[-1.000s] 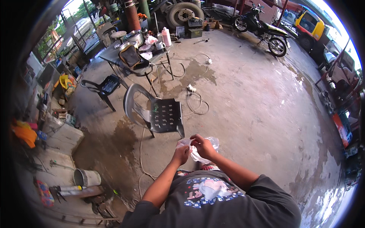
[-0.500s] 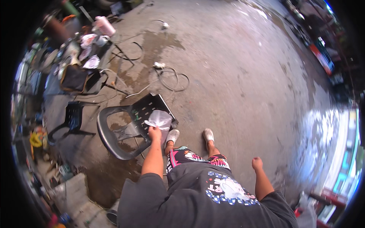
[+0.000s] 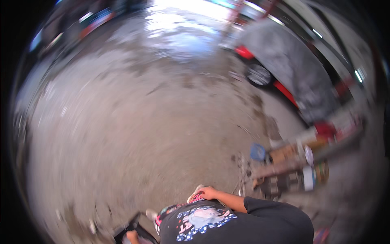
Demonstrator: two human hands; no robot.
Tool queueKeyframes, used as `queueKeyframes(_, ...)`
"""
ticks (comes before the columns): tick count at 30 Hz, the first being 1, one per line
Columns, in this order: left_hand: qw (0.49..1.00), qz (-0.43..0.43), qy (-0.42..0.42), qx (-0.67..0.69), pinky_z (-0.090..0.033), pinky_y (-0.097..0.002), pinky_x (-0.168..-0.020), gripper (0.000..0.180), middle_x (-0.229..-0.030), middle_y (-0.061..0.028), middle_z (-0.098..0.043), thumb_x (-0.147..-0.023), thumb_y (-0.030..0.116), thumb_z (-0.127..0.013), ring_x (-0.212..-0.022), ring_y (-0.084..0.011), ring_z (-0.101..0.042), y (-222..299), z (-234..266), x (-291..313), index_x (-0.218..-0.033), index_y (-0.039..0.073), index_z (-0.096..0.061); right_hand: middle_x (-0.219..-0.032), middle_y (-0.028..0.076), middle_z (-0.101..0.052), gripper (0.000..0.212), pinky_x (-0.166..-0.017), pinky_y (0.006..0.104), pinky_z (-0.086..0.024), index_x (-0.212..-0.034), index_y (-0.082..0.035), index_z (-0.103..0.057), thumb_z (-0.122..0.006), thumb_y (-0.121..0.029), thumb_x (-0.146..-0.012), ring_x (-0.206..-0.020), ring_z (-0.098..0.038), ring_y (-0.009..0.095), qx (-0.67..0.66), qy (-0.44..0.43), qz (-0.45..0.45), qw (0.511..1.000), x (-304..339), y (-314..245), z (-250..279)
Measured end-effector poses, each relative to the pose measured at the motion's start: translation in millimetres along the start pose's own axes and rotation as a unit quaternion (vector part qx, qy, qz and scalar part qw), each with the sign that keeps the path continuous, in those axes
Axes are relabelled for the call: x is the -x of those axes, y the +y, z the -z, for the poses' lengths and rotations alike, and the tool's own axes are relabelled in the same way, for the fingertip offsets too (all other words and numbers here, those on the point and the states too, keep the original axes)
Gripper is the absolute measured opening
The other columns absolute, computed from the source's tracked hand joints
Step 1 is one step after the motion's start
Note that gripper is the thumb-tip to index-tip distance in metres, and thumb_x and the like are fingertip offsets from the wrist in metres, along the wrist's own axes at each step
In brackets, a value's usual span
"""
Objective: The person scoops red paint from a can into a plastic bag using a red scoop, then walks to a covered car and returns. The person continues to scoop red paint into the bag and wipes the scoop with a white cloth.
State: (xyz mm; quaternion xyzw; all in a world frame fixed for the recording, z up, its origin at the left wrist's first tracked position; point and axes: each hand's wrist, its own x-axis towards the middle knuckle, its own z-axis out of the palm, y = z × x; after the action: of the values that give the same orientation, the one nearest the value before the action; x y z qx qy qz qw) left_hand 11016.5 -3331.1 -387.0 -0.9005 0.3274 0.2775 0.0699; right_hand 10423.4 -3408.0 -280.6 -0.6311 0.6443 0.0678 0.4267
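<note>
At the lower edge, my left hand (image 3: 132, 236) is closed on a clear plastic bag (image 3: 145, 240), of which only a small part shows. Both are beside a black plastic chair (image 3: 136, 223), largely cut off by the picture's edge. My right hand (image 3: 208, 192) rests by the leg of my patterned shorts (image 3: 196, 197), its fingers loosely apart and nothing seen in them. Turning motion smears much of the view.
A red car (image 3: 287, 92) under a grey cover (image 3: 280, 53) stands at the far right. Nearer on the right lie a blue container (image 3: 257, 152), a cardboard box (image 3: 283, 153) and a dark slotted crate (image 3: 280, 184). Concrete floor (image 3: 142, 130) spreads ahead, with a wet, shiny patch (image 3: 183, 40) farther off.
My view has swung to the right. The chair and my left hand have shifted to the lower edge, and the covered car has come in. My right hand has moved in against my shorts.
</note>
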Motion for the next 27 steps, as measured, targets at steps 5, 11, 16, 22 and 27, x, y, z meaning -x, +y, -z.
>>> queueKeyframes(5, 0.971, -0.214, -0.098, 0.035, -0.051, -0.0368, -0.052, 0.024, -0.077, -0.0103, -0.067, -0.085, 0.015, -0.066, -0.063, -0.0219, -0.066, 295.7, -15.2, -19.7, -0.104, 0.002, -0.067, -0.107, 0.015, -0.073, 0.036, -0.084, 0.0416, -0.055, -0.119, -0.017, -0.069, -0.07, -0.034, -0.087, -0.097, -0.071, 0.031, -0.283, 0.168, -0.191, 0.925, 69.5, 163.8, 26.3)
queueKeyframes(11, 0.867, -0.343, -0.329, 0.151, -0.051, -0.0291, -0.055, 0.032, -0.098, -0.0089, -0.071, -0.093, 0.017, -0.065, -0.077, -0.0167, -0.069, 620.4, -135.2, 195.9, -0.122, 0.004, -0.064, -0.104, 0.012, -0.074, 0.032, -0.084, 0.0421, -0.055, -0.106, -0.016, -0.072, -0.072, -0.038, -0.084, -0.096, -0.07, 0.032, -0.273, 0.268, -0.378, 0.843, 176.4, 385.7, 36.1)
queueKeyframes(16, 0.648, -0.658, -0.368, -0.106, -0.057, -0.0344, -0.075, 0.033, -0.105, -0.0154, -0.075, -0.094, 0.02, -0.067, -0.091, -0.0227, -0.074, 782.1, -180.7, 421.4, -0.121, 0.002, -0.067, -0.101, 0.012, -0.074, 0.032, -0.08, 0.0403, -0.055, -0.108, -0.015, -0.071, -0.072, -0.037, -0.085, -0.094, -0.071, 0.03, -0.371, 0.326, -0.405, 0.77, 148.7, 486.0, 90.5)
queueKeyframes(22, 0.572, -0.692, -0.423, -0.123, -0.058, -0.0342, -0.081, 0.021, -0.099, -0.0107, -0.076, -0.09, 0.013, -0.07, -0.091, -0.0188, -0.073, 997.6, -243.2, 501.8, -0.109, 0.004, -0.074, -0.095, 0.01, -0.074, 0.034, -0.071, 0.0353, -0.056, -0.114, -0.014, -0.07, -0.072, -0.035, -0.088, -0.073, -0.071, 0.017, -0.465, 0.362, -0.325, 0.74, 115.4, 599.4, 209.7)
queueKeyframes(27, 0.377, -0.822, -0.408, 0.123, -0.05, -0.0382, -0.093, 0.02, -0.109, -0.0176, -0.069, -0.085, -0.011, -0.058, -0.105, -0.0255, -0.064, 1285.4, -221.8, 708.4, -0.102, -0.006, -0.067, -0.103, 0.017, -0.073, 0.029, -0.082, 0.0483, -0.055, -0.101, -0.012, -0.075, -0.062, -0.032, -0.085, -0.094, -0.07, 0.038, -0.423, 0.251, -0.484, 0.724, 146.4, 684.6, 245.6)
